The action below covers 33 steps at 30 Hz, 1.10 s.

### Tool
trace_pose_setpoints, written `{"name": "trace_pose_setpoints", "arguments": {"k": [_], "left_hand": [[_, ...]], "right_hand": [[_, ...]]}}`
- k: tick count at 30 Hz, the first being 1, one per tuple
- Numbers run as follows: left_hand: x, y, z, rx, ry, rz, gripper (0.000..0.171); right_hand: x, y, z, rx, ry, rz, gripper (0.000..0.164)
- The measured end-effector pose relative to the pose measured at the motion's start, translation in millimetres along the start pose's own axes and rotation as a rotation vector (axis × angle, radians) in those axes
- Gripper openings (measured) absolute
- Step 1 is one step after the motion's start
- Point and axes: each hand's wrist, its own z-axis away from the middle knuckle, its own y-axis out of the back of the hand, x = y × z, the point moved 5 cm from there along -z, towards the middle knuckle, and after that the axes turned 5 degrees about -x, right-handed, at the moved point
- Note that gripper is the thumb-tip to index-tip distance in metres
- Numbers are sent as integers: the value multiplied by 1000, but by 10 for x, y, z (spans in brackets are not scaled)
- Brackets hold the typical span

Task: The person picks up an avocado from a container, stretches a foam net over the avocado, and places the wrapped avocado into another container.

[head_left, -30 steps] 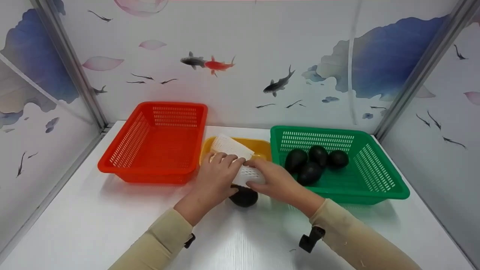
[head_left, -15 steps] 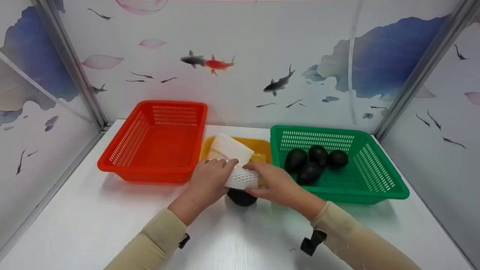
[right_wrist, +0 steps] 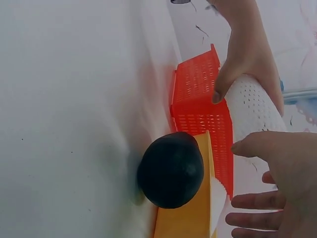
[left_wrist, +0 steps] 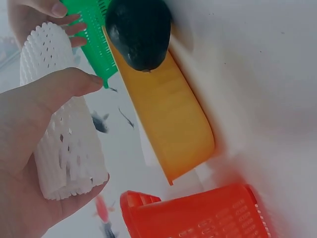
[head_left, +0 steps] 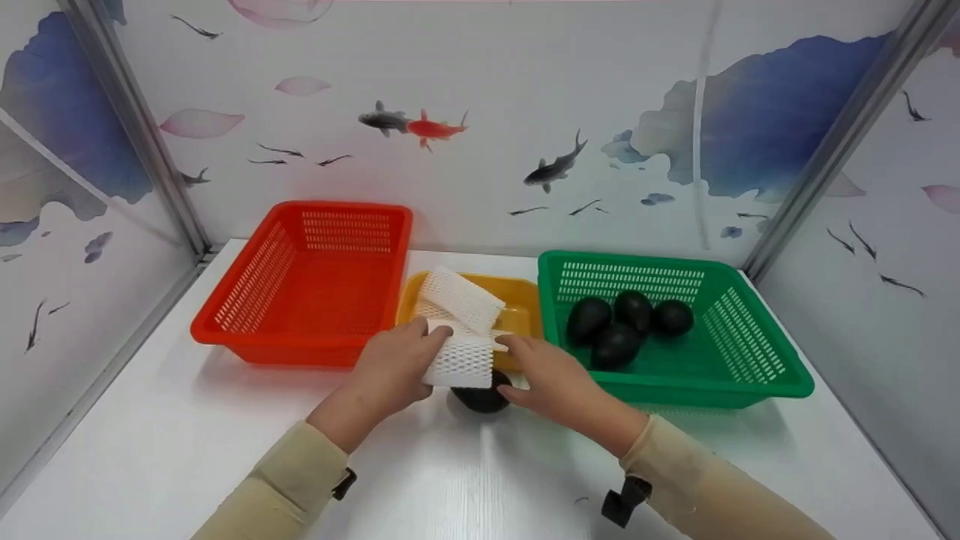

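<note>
Left hand [head_left: 386, 367]: centre, curled round a white foam net sleeve [head_left: 461, 363].
Right hand [head_left: 555, 379]: thumb and fingers spread, beside the sleeve's right edge.
Lone avocado [head_left: 480, 400]: lower centre, between both hands, partly under the sleeve.
Yellow tray [head_left: 527, 300]: centre, holding more net sleeves [head_left: 461, 296].
Green basket [head_left: 720, 360]: right, holding four dark avocados [head_left: 615, 345].
Red basket [head_left: 330, 292]: left, slotted sides.

Foam net [head_left: 460, 366] is showing white, open-mesh pattern. Loose fruit [head_left: 480, 400] is reading near-black, plain; basketed fruits [head_left: 616, 345] are matching. Red basket [head_left: 330, 300] and green basket [head_left: 697, 364] are both showing slotted-grid walls. Tray [head_left: 523, 298] is running plain yellow, table [head_left: 480, 472] white. Back wall [head_left: 480, 52] is carrying red and grey-black fish [head_left: 436, 129], pink petals [head_left: 201, 123], blue-grey leaf [head_left: 772, 112] on white. Cuffs [head_left: 300, 461] are showing beige, straps [head_left: 626, 501] black.
</note>
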Motion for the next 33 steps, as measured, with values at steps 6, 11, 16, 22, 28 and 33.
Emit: {"name": "trace_pose_setpoints", "arguments": {"k": [6, 11, 16, 22, 28, 33], "left_hand": [[-61, -17, 36, -10, 7, -7, 86], [-96, -21, 53, -8, 13, -7, 87], [-116, -17, 71, -5, 26, 14, 85], [-122, -16, 85, -11, 32, 37, 83], [-119, -32, 81, -40, 24, 48, 80], [-124, -28, 85, -51, 34, 51, 81]], "right_hand": [[-79, -129, 19, 63, 38, 201, 52], [-91, -280, -17, 56, 28, 246, 60], [4, -437, -93, -19, -23, 83, 72], [94, -530, -151, -58, -53, -111, 83], [133, -562, -168, -33, -28, -198, 72], [141, -553, -124, -12, -52, -211, 66]]}}
